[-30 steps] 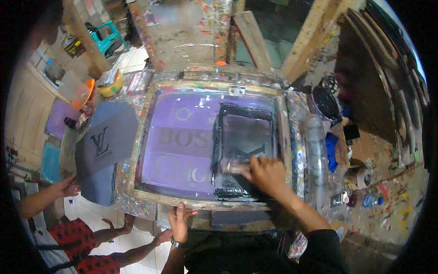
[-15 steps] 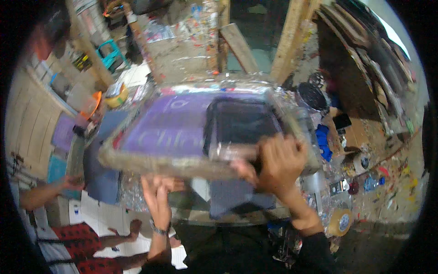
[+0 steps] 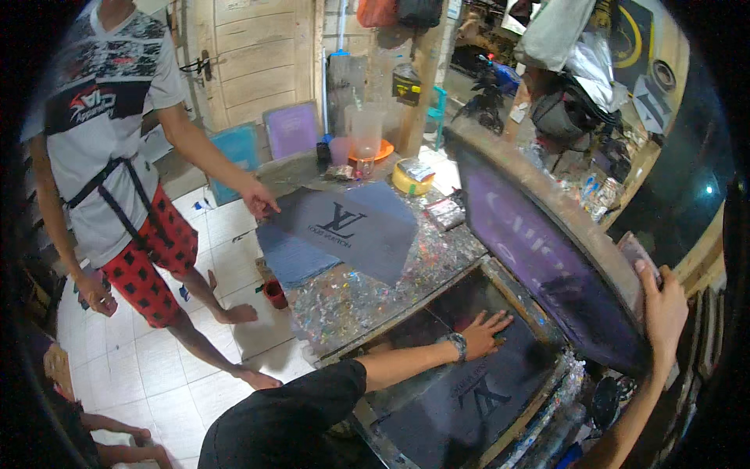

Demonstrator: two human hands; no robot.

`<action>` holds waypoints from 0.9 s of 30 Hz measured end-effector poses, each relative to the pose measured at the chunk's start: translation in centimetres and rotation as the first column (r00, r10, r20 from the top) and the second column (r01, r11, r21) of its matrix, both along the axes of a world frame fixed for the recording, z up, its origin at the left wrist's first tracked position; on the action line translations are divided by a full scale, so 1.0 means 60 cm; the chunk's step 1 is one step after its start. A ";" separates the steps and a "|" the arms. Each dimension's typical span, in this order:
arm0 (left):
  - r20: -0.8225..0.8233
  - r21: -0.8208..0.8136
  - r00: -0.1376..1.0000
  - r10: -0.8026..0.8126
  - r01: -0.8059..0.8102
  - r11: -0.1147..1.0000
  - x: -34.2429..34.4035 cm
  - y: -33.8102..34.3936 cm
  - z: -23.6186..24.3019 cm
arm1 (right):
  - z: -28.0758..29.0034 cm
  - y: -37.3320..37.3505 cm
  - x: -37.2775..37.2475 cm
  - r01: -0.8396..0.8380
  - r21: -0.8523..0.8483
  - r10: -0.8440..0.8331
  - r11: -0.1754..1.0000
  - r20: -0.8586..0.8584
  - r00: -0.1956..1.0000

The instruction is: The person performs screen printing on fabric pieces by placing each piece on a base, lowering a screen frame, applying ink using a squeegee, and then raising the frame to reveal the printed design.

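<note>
- Rests the left hand (image 3: pixel 483 334) on the dark printed sheet (image 3: pixel 469 391), on the near side of the purple screen (image 3: pixel 547 250), fingers spread wide.
- Curls the right hand (image 3: pixel 662 305) by a pinkish block (image 3: pixel 634 252) at the purple screen's raised end; cannot tell what the fingers pinch.
- Could smear the print, if wet, by sliding the left hand.
- Could bump the left hand by letting the purple screen fall.

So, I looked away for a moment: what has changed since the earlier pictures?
The screen frame has swung up from lying flat to a steep tilt, baring a printed dark sheet. The left hand let go of the near edge and lies on that sheet; the right hand grips the raised edge. The view turned left. The other printed sheet still lies on the table.
</note>
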State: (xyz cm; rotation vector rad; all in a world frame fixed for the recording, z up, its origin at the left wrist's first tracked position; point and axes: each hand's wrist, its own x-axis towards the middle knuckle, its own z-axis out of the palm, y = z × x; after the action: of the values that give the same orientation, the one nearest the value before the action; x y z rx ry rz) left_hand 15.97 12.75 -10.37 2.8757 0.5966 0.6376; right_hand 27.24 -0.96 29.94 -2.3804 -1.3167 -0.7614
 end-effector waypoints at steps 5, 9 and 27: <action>0.276 -0.392 0.939 0.203 -0.083 0.916 -0.100 -0.027 0.025 | 0.026 0.022 0.044 -0.029 -0.033 0.022 0.999 -0.190 0.982; 0.482 -0.533 0.607 0.631 -0.368 0.762 -0.292 -0.030 0.070 | 0.034 0.015 0.085 -0.039 -0.011 0.036 0.999 -0.200 0.979; 0.321 0.026 0.654 0.685 -0.729 0.684 -0.595 0.066 0.155 | 0.023 0.034 0.158 -0.068 0.010 0.068 0.998 -0.174 0.982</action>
State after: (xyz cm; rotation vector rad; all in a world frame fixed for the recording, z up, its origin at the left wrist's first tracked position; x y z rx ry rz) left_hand -19.73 16.70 -1.05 2.5001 1.7244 1.2173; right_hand 36.74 1.06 31.34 -2.3264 -1.3151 -0.5228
